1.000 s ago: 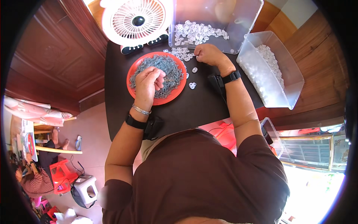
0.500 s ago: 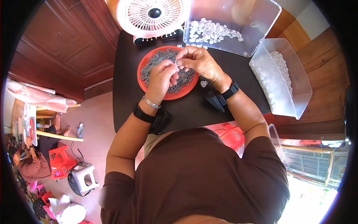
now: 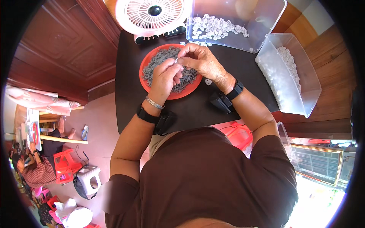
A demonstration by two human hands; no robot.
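Note:
My left hand and my right hand meet above a round red tray heaped with slender small grey pieces. Thumb and fingers of both hands are pinched together at a tiny white piece, mostly covered by the fingertips. Its exact kind is too small to make out. By my right wrist, a white plastic piece with holes lies on the dark table.
Behind the tray stand a white fan and a clear bin holding white plastic pieces. A second clear bin with white pieces is at the right. On the left, another person sits near red and white stools.
The view has shifted slightly. My hands stay pinched together over the tray, with the fingertips a little closer around the white piece.

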